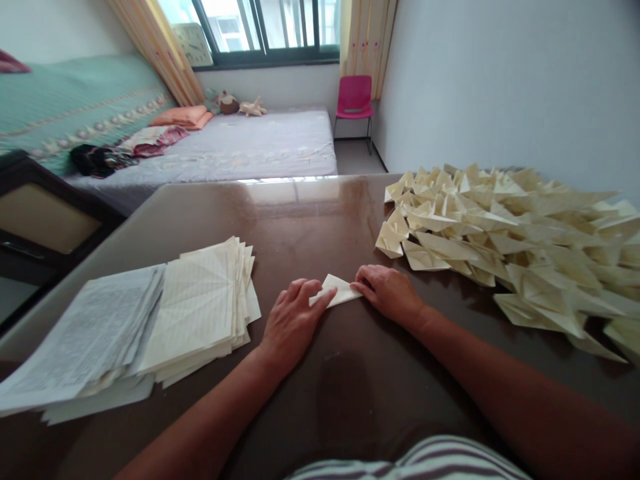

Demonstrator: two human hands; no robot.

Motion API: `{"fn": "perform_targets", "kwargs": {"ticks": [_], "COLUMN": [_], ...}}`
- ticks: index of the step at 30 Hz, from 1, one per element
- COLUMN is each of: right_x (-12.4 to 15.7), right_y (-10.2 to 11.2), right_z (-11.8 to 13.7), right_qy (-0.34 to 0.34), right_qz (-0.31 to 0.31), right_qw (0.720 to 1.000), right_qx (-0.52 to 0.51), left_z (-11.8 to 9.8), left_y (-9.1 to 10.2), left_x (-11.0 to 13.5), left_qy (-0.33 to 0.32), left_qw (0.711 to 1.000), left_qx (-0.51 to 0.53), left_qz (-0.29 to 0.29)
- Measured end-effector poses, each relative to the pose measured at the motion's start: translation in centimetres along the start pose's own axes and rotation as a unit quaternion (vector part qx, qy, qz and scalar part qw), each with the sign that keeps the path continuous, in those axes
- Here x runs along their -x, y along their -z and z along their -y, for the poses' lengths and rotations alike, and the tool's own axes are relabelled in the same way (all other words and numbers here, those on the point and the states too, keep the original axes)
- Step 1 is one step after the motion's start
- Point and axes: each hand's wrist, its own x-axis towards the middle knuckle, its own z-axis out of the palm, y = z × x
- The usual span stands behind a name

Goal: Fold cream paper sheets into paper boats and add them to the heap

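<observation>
A small cream sheet of paper (338, 289), folded into a flat triangular shape with its peak pointing away from me, lies on the brown table. My left hand (293, 320) grips its left corner, the thumb lying on top and the fingers curled behind. At the right corner, my right hand (387, 290) pinches the paper between thumb and bent fingers. The fingers partly cover both ends. On the left rests a stack of creased, lined cream sheets (197, 300). A large heap of folded paper boats (480, 227) spreads over the table's right side.
Beside the cream stack lies a pile of printed sheets (95, 327). The glossy brown table (305, 220) reaches toward a bed (280, 143) at the back. A pink chair (355, 97) stands near the window, and a dark cabinet (45, 220) is at the left.
</observation>
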Motion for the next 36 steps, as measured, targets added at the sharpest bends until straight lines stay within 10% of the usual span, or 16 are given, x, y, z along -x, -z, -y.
{"fn": "perform_targets", "kwargs": {"ticks": [6, 12, 23, 36], "right_x": [0.3, 2.6, 4.4, 0.4], "right_y": [0.4, 1.2, 1.0, 1.1], "right_z": [0.4, 3.2, 4.2, -1.7], "right_qy": [0.013, 0.171, 0.081, 0.029], "right_qz": [-0.013, -0.017, 0.013, 0.006], "right_qw": [1.000, 0.980, 0.973, 0.992], "right_qx": [0.017, 0.101, 0.217, -0.121], "left_z": [-0.6, -0.7, -0.6, 0.2], "left_y": [0.5, 0.6, 0.4, -0.4], "left_x": [-0.1, -0.2, 0.4, 0.1], "left_qy": [-0.078, -0.073, -0.073, -0.047], "left_qw": [0.994, 0.995, 0.994, 0.999], "left_qx": [-0.011, -0.017, -0.033, 0.008], "left_qz": [0.069, 0.061, 0.072, -0.014]}}
